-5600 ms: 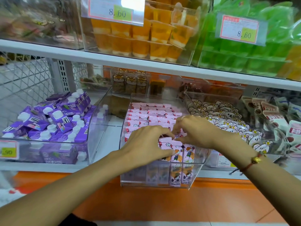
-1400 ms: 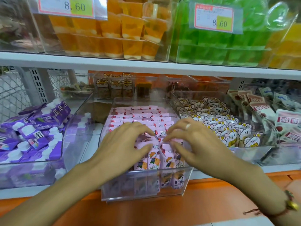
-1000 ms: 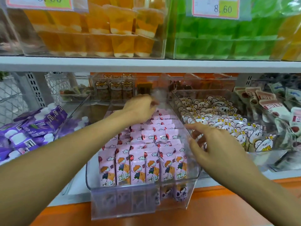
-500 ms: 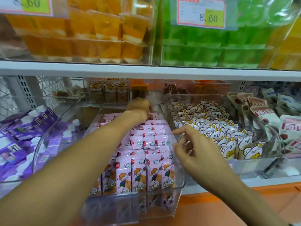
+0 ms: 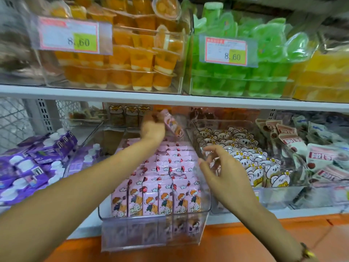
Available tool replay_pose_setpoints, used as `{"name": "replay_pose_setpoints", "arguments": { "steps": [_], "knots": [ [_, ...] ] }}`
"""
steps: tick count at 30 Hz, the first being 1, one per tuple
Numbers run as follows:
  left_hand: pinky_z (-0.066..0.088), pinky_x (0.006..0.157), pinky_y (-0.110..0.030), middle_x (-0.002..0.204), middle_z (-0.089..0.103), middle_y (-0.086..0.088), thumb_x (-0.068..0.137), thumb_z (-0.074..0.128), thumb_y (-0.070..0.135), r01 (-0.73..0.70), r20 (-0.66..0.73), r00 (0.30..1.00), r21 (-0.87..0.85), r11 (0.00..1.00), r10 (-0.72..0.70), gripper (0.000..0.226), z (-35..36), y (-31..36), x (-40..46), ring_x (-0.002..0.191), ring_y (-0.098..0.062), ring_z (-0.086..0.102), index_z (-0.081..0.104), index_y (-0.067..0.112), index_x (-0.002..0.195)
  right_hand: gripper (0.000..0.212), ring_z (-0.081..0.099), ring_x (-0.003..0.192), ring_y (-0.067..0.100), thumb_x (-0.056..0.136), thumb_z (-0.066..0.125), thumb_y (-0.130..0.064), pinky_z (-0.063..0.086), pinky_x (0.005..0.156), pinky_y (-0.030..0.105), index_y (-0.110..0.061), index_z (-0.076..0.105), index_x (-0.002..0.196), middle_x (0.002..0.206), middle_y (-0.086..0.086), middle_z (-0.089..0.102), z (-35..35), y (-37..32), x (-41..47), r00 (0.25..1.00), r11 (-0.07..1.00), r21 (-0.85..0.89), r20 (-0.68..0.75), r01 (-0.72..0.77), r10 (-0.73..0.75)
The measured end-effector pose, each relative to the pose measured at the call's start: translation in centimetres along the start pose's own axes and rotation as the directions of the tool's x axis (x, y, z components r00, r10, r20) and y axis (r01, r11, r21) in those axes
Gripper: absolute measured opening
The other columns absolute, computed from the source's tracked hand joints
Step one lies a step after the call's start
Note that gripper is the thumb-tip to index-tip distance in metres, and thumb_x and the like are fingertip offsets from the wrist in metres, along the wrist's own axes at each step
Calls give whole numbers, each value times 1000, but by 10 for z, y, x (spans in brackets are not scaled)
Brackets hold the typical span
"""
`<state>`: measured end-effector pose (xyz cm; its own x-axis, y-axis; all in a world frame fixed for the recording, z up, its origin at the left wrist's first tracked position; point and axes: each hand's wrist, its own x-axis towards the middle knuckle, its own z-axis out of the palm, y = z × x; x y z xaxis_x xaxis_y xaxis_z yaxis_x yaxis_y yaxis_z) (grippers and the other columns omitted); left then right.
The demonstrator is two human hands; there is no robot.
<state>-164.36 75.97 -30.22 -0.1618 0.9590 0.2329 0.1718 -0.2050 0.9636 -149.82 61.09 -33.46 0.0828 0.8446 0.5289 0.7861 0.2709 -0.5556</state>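
- My left hand (image 5: 153,129) is at the very back of the clear bin (image 5: 151,231), fingers curled round the top end of one pink packet (image 5: 172,123). The packet is up in the air, tilted, just above the back rows and right under the shelf edge.
- My right hand (image 5: 224,173) has nothing in it. The fingers are loose and spread, hovering by the bin's right wall, just over the standing packets (image 5: 170,186).
- My guess at the handling: the packet is light, thin and crinkly foil, so it'll flop if I only pinch a corner. The film looks glossy, so probably a bit slippery too.
- The best hold seems to be the sealed top edge, or flat across both faces with thumb and fingers. No hard squeezing, since whatever's inside could crush.
- The front rows stand upright and packed tight, so one clumsy bump likely knocks over a few.
- The bear packets (image 5: 245,148) sit in the next bin over, on the right, close to my free hand.
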Motion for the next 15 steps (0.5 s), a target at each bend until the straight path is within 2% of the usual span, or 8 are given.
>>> {"name": "replay_pose_setpoints", "arguments": {
  "steps": [1, 4, 6, 8, 10, 11, 15],
  "knots": [
    [50, 90, -36, 113, 63, -10, 100, 48, 29, 22, -32, 999, -78, 997, -25, 26, -11, 0, -14, 103, -24, 59, 54, 9, 116, 16, 54, 77, 8, 90, 56, -34, 45, 65, 32, -28, 54, 106, 84, -10, 56, -1, -6, 0, 999, 999, 26, -43, 27, -26],
    [54, 82, -30, 112, 64, -8, 100, 47, 24, 30, -1, 1000, -203, 979, -30, 20, -40, 2, -60, 101, -19, 62, 51, 12, 116, 22, 54, 89, 10, 92, 55, -32, 47, 78, 35, -24, 56, 113, 95, -7, 58, 0, -30, 0, 999, 985, 170, -48, 32, -24],
    [57, 76, -24, 104, 68, -5, 100, 47, 22, 12, 68, 998, -267, 964, 7, 19, -54, 4, -89, 93, -13, 66, 53, 12, 114, 36, 51, 107, 6, 93, 52, -38, 44, 92, 30, -27, 49, 127, 116, -9, 56, 5, -43, -2, 999, 975, 223, 37, 1, -9],
    [55, 64, -15, 95, 71, 0, 98, 51, 23, 9, 117, 993, -333, 943, 32, 19, -63, 7, -109, 81, -5, 69, 57, 11, 112, 49, 43, 120, 0, 94, 48, -42, 37, 101, 24, -30, 36, 140, 134, -13, 45, 11, -53, -5, 987, 973, 230, 161, -21, -17],
    [52, 62, -12, 92, 72, 2, 96, 54, 24, -3, 153, 986, -361, 933, 63, 19, -68, 9, -120, 80, -3, 70, 61, 12, 109, 48, 44, 111, -13, 97, 46, -39, 36, 94, 11, -31, 34, 143, 132, -19, 45, 17, -59, -6, 965, 963, 270, 258, -26, -46],
    [53, 64, -13, 93, 73, 1, 95, 56, 25, -16, 159, 984, -360, 933, 78, 19, -69, 9, -122, 82, -4, 70, 62, 13, 108, 43, 47, 105, -14, 98, 46, -35, 37, 87, 7, -30, 38, 140, 127, -21, 50, 19, -60, -5, 961, 958, 286, 270, -23, -58],
    [54, 68, -15, 97, 73, 6, 93, 57, 26, -70, 148, 980, -360, 930, 132, 17, -76, 4, -122, 91, -2, 69, 64, 18, 107, 39, 51, 107, 0, 96, 53, -31, 39, 82, 8, -25, 47, 134, 119, -12, 57, 23, -60, -1, 971, 958, 282, 236, -45, -24]
  ]
}}
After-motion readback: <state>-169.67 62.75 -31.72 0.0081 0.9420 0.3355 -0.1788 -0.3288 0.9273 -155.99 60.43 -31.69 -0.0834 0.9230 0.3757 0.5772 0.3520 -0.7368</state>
